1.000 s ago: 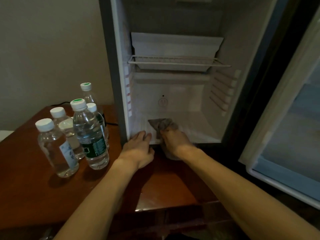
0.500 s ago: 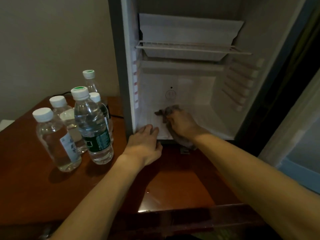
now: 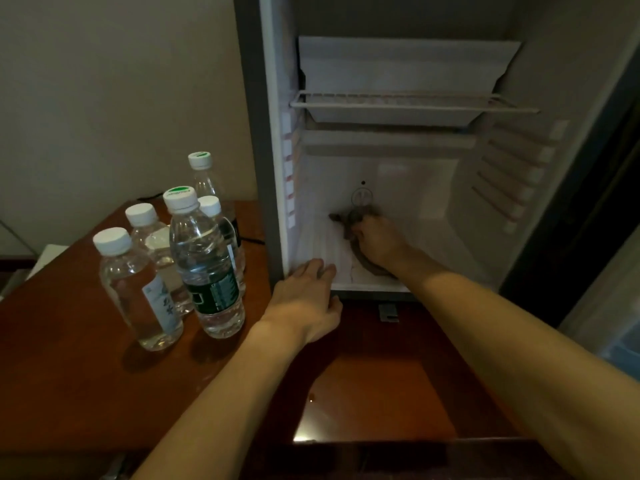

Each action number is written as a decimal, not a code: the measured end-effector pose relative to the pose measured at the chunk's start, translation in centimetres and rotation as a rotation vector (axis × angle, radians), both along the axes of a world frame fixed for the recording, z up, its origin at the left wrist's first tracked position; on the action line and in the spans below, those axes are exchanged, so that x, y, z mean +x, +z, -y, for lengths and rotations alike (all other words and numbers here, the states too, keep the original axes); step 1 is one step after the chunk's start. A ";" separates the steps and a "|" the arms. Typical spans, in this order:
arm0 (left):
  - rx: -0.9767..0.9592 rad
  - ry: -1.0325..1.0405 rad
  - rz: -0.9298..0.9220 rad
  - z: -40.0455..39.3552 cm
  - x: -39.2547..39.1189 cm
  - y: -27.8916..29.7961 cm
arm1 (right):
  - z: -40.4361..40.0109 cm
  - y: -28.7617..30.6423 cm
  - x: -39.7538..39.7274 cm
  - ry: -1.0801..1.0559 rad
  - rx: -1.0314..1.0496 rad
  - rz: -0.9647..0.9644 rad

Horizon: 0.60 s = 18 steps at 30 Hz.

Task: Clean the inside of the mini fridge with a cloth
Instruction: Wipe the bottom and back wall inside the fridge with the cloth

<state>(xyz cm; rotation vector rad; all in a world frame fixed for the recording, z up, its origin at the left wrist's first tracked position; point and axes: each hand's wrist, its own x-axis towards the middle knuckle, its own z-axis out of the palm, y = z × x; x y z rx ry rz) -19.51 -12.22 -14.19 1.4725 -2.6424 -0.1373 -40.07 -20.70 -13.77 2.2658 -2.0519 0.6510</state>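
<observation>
Clear plastic water bottles (image 3: 194, 258) on wooden worktop (image 3: 69, 358), left hand (image 3: 306, 296) flat w/ fingers straight on mini fridge (image 3: 450, 202) front lip, right hand (image 3: 379, 242) gripping bunched cloth (image 3: 349, 220) (greyish) on fridge floor nr back wall.

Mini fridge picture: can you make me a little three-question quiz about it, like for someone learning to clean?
1. True or false: the right hand presses the cloth on the floor inside the mini fridge.
2. How many water bottles stand on the wooden table?
A) three B) five C) seven
3. Fill in: the left hand rests on the fridge's front bottom ____.

Key
1. True. The cloth sits under that hand, near the back wall.
2. B, five, all with their caps on, to the left of the fridge.
3. Edge, at the left corner, with the fingers lying flat.
</observation>
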 end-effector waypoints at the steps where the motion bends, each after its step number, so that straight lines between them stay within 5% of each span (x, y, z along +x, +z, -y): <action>1: 0.004 0.003 0.000 -0.1 0.0 0.1 | -0.9 -0.1 0.1 0.009 0.011 -0.003; 6: 0.023 0.017 0.010 -0.6 -0.3 0.7 | -7.5 0.1 1.2 0.082 -0.028 0.009; 13: 0.064 0.046 0.047 -0.9 -0.6 1.1 | -11.7 0.0 3.5 -0.098 0.251 -0.187; 18: 0.049 0.039 0.055 -0.8 -0.5 0.8 | -12.1 -1.2 3.0 -0.062 0.087 -0.088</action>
